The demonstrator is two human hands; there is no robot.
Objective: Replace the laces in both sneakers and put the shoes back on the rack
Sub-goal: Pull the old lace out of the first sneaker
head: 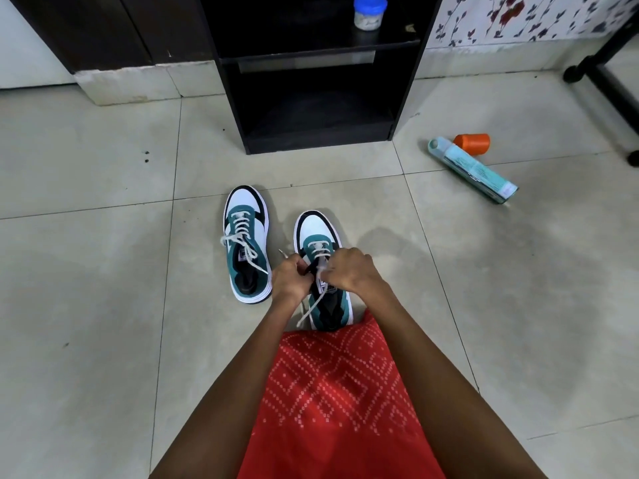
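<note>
Both hands worked the lace of the right-side sneaker on the tiled floor.

The left hand and right hand were closed, each pinching the white lace over the tongue of the near sneaker — only its lower eyelets were threaded, and one loose end trailed down past the heel. The other sneaker stood just beside it on the left, laced to the top, its ends lying loose across the opening. Both toes pointed at the black rack, which stood apart from them on the floor; a blue-lidded jar sat on its upper shelf. Well to the right lay a teal spray can with an orange cap beside it — red patterned cloth filled the foreground.
</note>
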